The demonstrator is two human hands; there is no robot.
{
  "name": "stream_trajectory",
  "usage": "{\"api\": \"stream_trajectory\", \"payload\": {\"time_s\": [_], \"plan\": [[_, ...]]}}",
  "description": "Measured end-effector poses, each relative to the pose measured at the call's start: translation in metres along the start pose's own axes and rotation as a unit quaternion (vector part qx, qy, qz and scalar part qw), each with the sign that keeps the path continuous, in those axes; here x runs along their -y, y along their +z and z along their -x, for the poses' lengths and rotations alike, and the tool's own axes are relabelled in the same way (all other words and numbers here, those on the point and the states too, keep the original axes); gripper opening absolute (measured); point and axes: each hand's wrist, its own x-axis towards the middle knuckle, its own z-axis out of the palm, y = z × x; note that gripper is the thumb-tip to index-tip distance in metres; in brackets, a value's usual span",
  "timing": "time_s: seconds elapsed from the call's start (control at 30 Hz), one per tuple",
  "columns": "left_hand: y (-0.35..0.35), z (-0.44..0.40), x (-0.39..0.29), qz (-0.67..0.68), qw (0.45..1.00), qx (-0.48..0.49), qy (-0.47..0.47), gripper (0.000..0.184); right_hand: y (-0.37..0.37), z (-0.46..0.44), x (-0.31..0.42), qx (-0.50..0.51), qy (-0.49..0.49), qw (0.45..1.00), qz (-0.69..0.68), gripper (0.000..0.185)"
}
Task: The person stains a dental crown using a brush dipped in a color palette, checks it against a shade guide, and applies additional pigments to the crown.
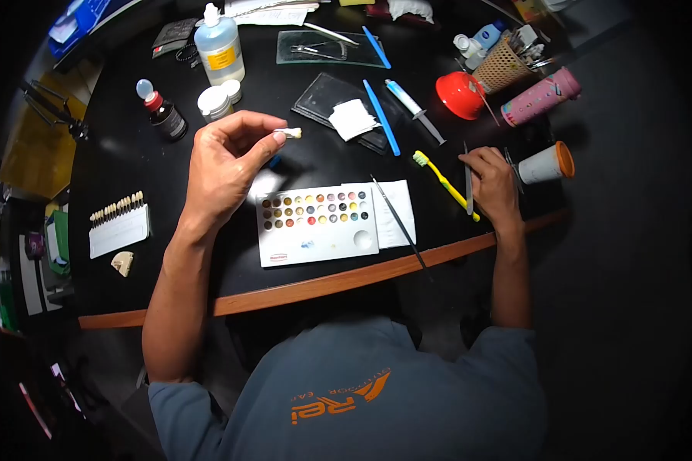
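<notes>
My left hand [227, 157] is raised over the table, pinching a small white, tooth-like piece [294, 134] with a yellowish end between thumb and forefinger. Below it lies a white palette [315, 244] with rows of small coloured paint pans. At the right, my right hand [494, 184] has its fingers curled around a slim metal tool [468, 188], whose exact kind I cannot make out. A yellow toothbrush [447, 184] lies just left of that hand. Between the palette and the toothbrush, a fine paintbrush [400, 223] rests across a folded white tissue [397, 201].
A tooth shade guide [120, 230] and a dark bottle [166, 119] stand left. Behind are a large plastic bottle [220, 54], a glass slab [307, 55] and a syringe [414, 110]. A red bowl [459, 94], pink flask [542, 96] and white cup [540, 165] occupy the right.
</notes>
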Motion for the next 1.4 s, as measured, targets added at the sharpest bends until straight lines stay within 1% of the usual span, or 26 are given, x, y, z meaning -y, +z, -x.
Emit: {"api": "stream_trajectory", "payload": {"time_s": [0.2,0.3,0.33,0.43,0.47,0.5,0.57,0.6,0.63,0.67,0.7,0.73,0.77,0.83,0.87,0.9,0.93,0.97,1.03,1.07,1.13,1.23,1.27,1.3,1.4], "plan": [[0.005,0.002,-0.001,0.001,1.000,0.002,0.003,0.014,-0.015,0.004,0.008,0.021,0.013,0.999,-0.020,0.027],[0.008,0.003,-0.001,0.006,1.000,-0.002,0.024,0.014,-0.028,0.001,0.003,0.064,0.030,0.996,-0.047,0.027],[0.009,0.004,-0.003,0.001,1.000,-0.007,0.025,0.014,-0.034,-0.002,0.002,0.058,0.017,0.996,-0.060,0.022],[0.009,0.005,-0.005,-0.001,1.000,-0.008,0.017,0.013,-0.065,-0.023,-0.005,0.014,0.022,0.997,-0.069,0.016],[0.010,0.006,-0.006,0.006,1.000,-0.011,0.019,0.013,-0.072,-0.032,-0.016,-0.036,0.013,0.997,-0.070,0.012],[0.012,0.007,-0.008,0.008,0.999,-0.016,0.030,0.009,-0.080,-0.042,-0.025,-0.061,0.061,0.993,-0.083,0.011],[0.012,0.008,-0.009,0.029,0.999,-0.019,0.028,0.009,-0.102,-0.068,-0.039,-0.125,0.096,0.986,-0.044,0.010],[0.012,0.007,-0.009,0.033,0.999,-0.019,0.039,0.009,-0.106,-0.084,-0.056,-0.166,0.063,0.983,-0.040,0.010],[0.012,0.008,-0.011,0.034,0.998,-0.020,0.042,0.009,-0.111,-0.095,-0.066,-0.177,0.137,0.974,-0.021,0.010],[0.011,0.008,-0.012,0.026,0.998,-0.023,0.049,0.010,-0.105,-0.110,-0.095,-0.202,0.149,0.966,-0.060,0.009],[0.011,0.008,-0.014,0.020,0.998,-0.025,0.055,0.010,-0.105,-0.123,-0.114,-0.191,0.166,0.965,-0.061,0.010],[0.010,0.009,-0.017,0.027,0.998,-0.023,0.042,0.010,-0.106,-0.135,-0.132,-0.181,0.184,0.964,-0.061,0.012],[0.008,0.009,-0.016,0.044,0.998,-0.026,0.035,0.011,-0.098,-0.148,-0.158,-0.157,0.220,0.961,-0.062,0.013],[0.007,0.009,-0.019,0.042,0.998,-0.040,0.031,0.012,-0.085,-0.171,-0.187,-0.121,0.273,0.952,-0.061,0.014],[0.005,0.008,-0.017,0.050,0.998,-0.037,0.027,0.012,-0.076,-0.180,-0.200,-0.126,0.270,0.950,-0.095,0.014],[0.003,0.007,-0.015,0.047,0.997,-0.034,0.043,0.012,-0.066,-0.186,-0.210,-0.130,0.266,0.946,-0.131,0.014],[0.003,0.007,-0.015,0.050,0.997,-0.036,0.040,0.012,-0.057,-0.191,-0.215,-0.120,0.275,0.944,-0.135,0.017],[0.002,0.007,-0.015,0.054,0.997,-0.040,0.036,0.012,-0.047,-0.199,-0.219,-0.117,0.282,0.945,-0.119,0.016],[0.002,0.007,-0.013,0.050,0.997,-0.033,0.042,0.012,-0.035,-0.204,-0.212,-0.149,0.271,0.950,-0.038,0.016],[0.002,0.006,-0.013,0.049,0.997,-0.031,0.043,0.011,-0.033,-0.205,-0.210,-0.151,0.275,0.949,-0.044,0.017],[0.001,0.005,-0.012,0.035,0.998,-0.037,0.042,0.012,-0.036,-0.205,-0.192,-0.151,0.280,0.946,-0.056,0.018],[0.002,0.006,-0.012,0.025,0.998,-0.042,0.041,0.012,-0.041,-0.209,-0.206,-0.183,0.272,0.941,-0.082,0.020],[0.002,0.006,-0.012,0.024,0.998,-0.042,0.042,0.011,-0.055,-0.212,-0.209,-0.154,0.285,0.941,-0.097,0.023],[0.002,0.006,-0.012,0.021,0.998,-0.041,0.042,0.011,-0.068,-0.213,-0.204,-0.185,0.277,0.941,-0.053,0.023],[0.003,0.006,-0.013,0.014,0.998,-0.035,0.041,0.011,-0.098,-0.227,-0.211,-0.171,0.257,0.951,-0.001,0.033]]}}
